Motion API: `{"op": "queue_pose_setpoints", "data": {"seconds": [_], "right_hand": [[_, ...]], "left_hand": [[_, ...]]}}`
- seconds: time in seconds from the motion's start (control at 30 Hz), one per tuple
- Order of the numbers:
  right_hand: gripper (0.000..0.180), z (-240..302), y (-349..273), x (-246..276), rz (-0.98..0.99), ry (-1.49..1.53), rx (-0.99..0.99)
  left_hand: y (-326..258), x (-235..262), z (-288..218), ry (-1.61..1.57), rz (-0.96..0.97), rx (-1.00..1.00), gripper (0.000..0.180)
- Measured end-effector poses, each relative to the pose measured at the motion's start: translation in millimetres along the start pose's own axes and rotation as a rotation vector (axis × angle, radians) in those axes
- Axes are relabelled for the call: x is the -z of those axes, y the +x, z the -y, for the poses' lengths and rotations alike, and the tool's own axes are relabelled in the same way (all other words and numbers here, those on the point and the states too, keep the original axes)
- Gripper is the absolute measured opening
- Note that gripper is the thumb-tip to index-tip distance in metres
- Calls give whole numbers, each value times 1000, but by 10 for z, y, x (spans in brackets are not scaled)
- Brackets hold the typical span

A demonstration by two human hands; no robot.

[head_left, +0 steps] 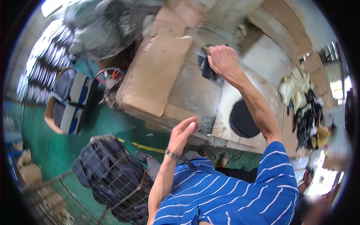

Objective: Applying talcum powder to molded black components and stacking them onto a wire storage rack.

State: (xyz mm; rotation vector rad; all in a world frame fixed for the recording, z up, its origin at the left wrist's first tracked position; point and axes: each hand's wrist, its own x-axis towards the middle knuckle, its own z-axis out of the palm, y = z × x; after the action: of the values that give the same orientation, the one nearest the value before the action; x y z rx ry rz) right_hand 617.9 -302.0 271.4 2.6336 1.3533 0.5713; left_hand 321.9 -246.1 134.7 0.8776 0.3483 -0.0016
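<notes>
My right hand [224,60] is closed over the workbench, its fingers curled at the top of a dark flat piece of material [208,70]. A small yellowish bit shows beside its knuckles, too blurred to name. My left hand [182,133], with a metal watch on the wrist, hovers near the bench's front edge. Its fingers are curled and the thumb is pressed against them; nothing shows in them. A stack of round black pieces [245,118] lies on the pale board [224,108], partly behind my right forearm.
Flattened cardboard [157,71] covers the bench's left side. A large fan [107,32] stands beyond it. On the left are an open carton [67,103] of dark pieces and a wire cart [112,168] with dark cloth. White and black gloves [300,97] hang at right. Another person's foot [222,159] shows below the bench.
</notes>
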Motion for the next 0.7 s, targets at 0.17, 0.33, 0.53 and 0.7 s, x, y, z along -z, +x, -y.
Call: {"op": "queue_pose_setpoints", "data": {"seconds": [0.17,0.33,0.53,0.7], "right_hand": [[18,1540,98,667,195,327,138],[13,3291,-86,730,353,545,480],[16,4975,-600,454,529,775,563],[37,6192,-798,206,504,929,571]], "left_hand": [[-329,484,-442,-436,-7,-110,55],[-1296,1444,-382,-833,-398,-357,44],[-2151,2545,-268,-997,-976,-587,32],[-2661,3714,-378,-934,-1202,-786,31]]}}
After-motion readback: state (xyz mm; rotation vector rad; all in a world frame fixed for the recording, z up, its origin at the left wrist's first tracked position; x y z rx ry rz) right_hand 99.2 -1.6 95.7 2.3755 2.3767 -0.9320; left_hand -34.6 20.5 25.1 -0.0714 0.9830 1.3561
